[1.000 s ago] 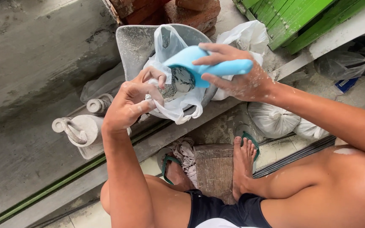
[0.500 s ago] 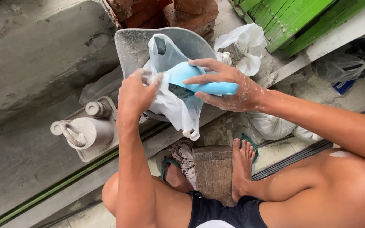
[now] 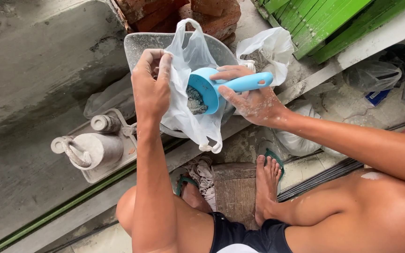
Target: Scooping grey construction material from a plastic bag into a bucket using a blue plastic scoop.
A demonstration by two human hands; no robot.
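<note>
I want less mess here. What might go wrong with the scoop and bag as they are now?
The left hand holds only one edge of the thin plastic bag, so its mouth may sag shut. Grey powder could then slip off the tilted blue scoop in the right hand and miss the bag.

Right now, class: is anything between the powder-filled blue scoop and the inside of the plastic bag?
Nothing visible. The right hand holds the scoop with its bowl already in the bag mouth, which the left hand holds open.
</note>
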